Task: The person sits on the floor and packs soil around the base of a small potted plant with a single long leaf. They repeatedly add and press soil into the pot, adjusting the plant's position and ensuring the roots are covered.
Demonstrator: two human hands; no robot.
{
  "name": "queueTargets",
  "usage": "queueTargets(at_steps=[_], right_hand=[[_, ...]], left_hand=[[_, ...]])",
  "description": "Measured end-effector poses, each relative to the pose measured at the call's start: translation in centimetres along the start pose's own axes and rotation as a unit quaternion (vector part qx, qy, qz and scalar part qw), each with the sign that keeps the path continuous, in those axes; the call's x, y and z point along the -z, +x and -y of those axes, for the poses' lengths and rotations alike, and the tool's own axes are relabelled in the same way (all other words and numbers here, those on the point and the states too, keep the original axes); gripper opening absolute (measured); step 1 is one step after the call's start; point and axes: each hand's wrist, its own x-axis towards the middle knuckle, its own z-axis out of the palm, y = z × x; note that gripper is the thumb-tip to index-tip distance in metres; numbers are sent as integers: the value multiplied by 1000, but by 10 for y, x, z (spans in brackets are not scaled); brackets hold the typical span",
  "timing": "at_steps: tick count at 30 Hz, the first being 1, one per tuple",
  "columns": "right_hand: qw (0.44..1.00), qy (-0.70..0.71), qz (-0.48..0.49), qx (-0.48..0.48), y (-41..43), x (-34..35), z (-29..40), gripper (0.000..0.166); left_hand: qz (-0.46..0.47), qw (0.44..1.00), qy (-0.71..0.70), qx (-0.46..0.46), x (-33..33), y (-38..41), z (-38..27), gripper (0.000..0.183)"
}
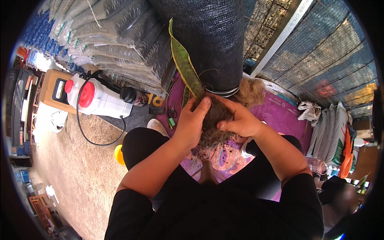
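Observation:
A snake plant with yellow-edged green leaves is held up in front of me, tilted to the left. My left hand grips the leaf base and the left side of its dark root ball. From the other side, my right hand presses on the same root ball, thumb low and fingers on top. Fine roots hang beneath it. Under them a purple printed plastic sheet is strewn with crumbs of soil. Black-handled scissors lie on the sheet left of my left hand.
A tall black mesh roll stands just ahead, with brown fibre at its foot. Stacked plastic-wrapped packs and a white sprayer tank with a hose are at left. White sacks and another person are at right.

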Motion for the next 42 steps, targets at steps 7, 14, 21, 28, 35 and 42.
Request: queueTargets(at_steps=[7,14,21,28,35,42], right_hand=[[996,-66,-54,13,-5,-13,-9,74],[992,-92,-87,11,9,-5,-4,68],[901,-346,-115,236,2,15,27,40],[834,-504,-88,205,1,-1,27,29],[871,-444,-69,198,5,3,30,25],[870,-459,-53,174,4,4,30,20]], left_hand=[[-43,998,11,-34,-2,-7,-2,44],[29,986,-149,75,9,2,-6,42],[47,990,-134,21,-1,-3,-17,38],[9,998,-57,37,-5,-6,-17,33],[-13,997,-76,26,-3,-2,-18,31],[-37,996,-81,-8,1,0,-16,34]])
